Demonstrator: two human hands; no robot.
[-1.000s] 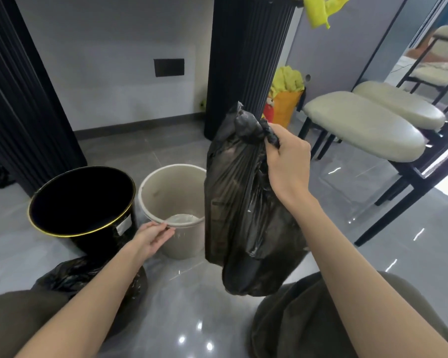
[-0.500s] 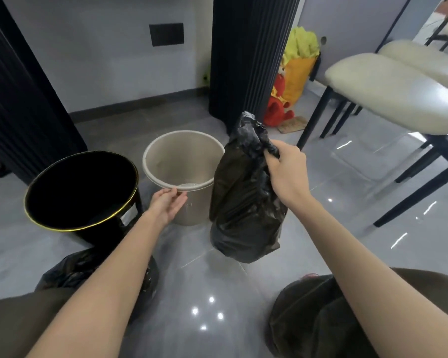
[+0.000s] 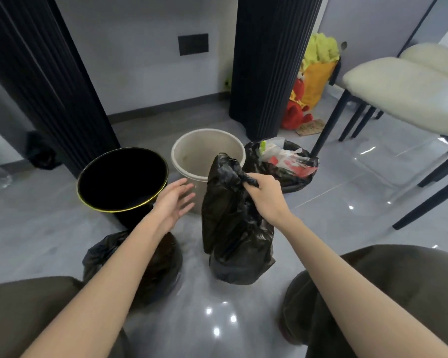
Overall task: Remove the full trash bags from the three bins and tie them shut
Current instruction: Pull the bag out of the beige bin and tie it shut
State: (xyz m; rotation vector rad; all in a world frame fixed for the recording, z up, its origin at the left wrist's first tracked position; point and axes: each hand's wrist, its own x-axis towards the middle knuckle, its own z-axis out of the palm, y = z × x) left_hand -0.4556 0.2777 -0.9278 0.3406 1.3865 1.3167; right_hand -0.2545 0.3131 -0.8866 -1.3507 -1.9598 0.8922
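The right hand point(image 3: 263, 196) closes its grip on the twisted neck of the black trash bag point(image 3: 230, 228). The bag's body hangs below the grip, in front of the beige bin point(image 3: 204, 147). The left hand point(image 3: 172, 205) is open beside the bag, fingers spread, holding nothing.

Left hand point(image 3: 175, 201): fingers point(image 3: 185, 188) spread and nearly straight, palm turned rightward, held in the air.
Right hand point(image 3: 265, 195): fingers curled, pinching the gathered top of a black bag point(image 3: 233, 228).
Left arm point(image 3: 111, 277), right arm point(image 3: 347, 272): bare, stretched forward, slanting inward.
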